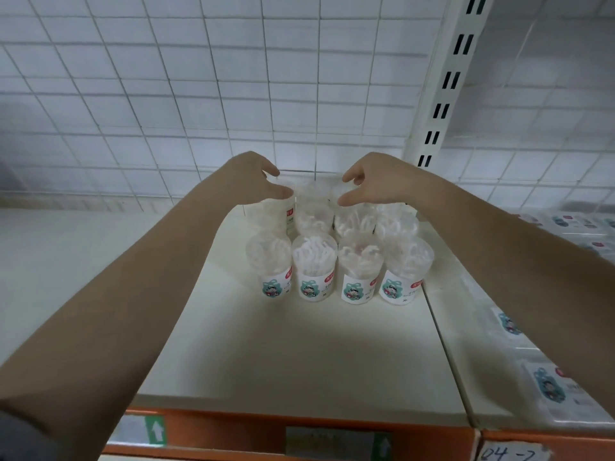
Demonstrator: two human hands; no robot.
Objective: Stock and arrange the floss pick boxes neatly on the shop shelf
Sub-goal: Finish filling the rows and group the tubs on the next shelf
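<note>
Against the wire-grid back panel of the white shelf, clear round floss pick boxes stand in close rows, labels facing out from the front row. Both hands hover over the rearmost tubs: the left hand curls thumb and fingers round a back tub, while the right hand holds a half-open pinch; whether it touches one I cannot tell. Thin smooth plastic, likely light and tippy, so taking each tub round its upper wall seems safest.
</note>
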